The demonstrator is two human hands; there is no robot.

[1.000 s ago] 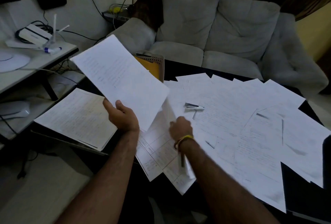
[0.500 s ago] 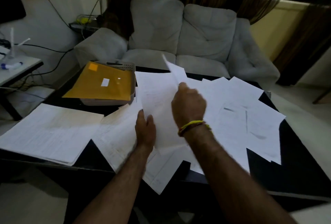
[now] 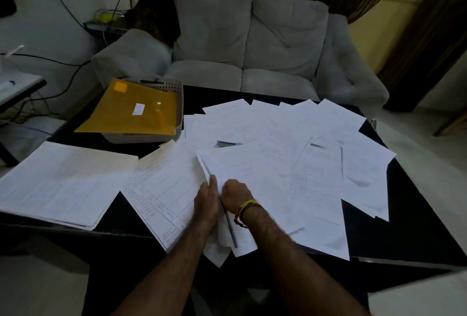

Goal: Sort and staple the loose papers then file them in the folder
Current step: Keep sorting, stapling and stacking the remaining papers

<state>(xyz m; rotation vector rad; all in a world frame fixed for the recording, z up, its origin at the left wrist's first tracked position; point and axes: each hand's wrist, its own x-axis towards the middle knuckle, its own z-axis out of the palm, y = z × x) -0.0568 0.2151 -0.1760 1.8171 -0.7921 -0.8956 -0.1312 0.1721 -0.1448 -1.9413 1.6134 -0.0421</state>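
Head view: both my hands on a sheaf of sheets at the near edge of the black tabletop point(image 3: 414, 214).

Loose papers point(image 3: 290, 133) fan across the middle and right of it, a squared stack point(image 3: 63, 184) lies at the left, and the yellow folder point(image 3: 131, 111) rests on a grey tray point(image 3: 174, 88) beyond. My left hand point(image 3: 206, 204) and right hand point(image 3: 235, 195), side by side, are curled around the sheaf point(image 3: 227, 166); the stapler point(image 3: 227, 143) peeks out just past it.

Nothing legible here: the loose papers point(image 3: 278, 143) across the centre carry faint lines too blurred to read, and the white label point(image 3: 138, 109) on the yellow folder point(image 3: 131, 111), upper left, shows blank.
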